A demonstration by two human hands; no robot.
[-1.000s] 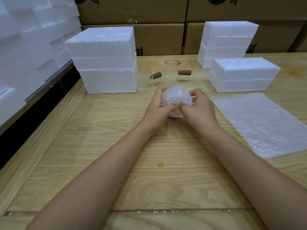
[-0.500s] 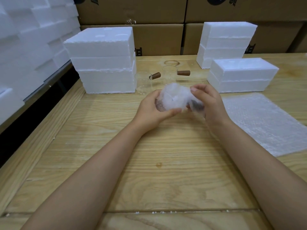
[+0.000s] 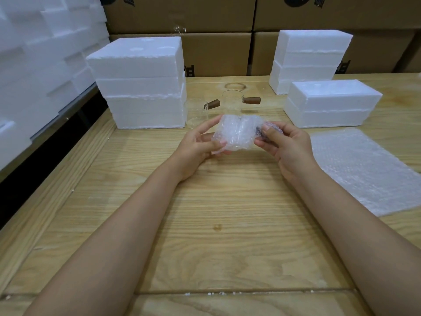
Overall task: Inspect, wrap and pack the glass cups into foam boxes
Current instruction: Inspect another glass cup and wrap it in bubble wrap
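One wrapped cup [image 3: 235, 132] held over the table [image 3: 227, 213]. Since 1 s ago it has turned sideways, no longer balled up. Left hand [image 3: 198, 144] grips the body end; right hand [image 3: 284, 144] pinches the covered handle. Wrap looks near done; boxing likely next.

left grip [image 3: 198, 147] curled and holding, right grip [image 3: 287, 145] pinching
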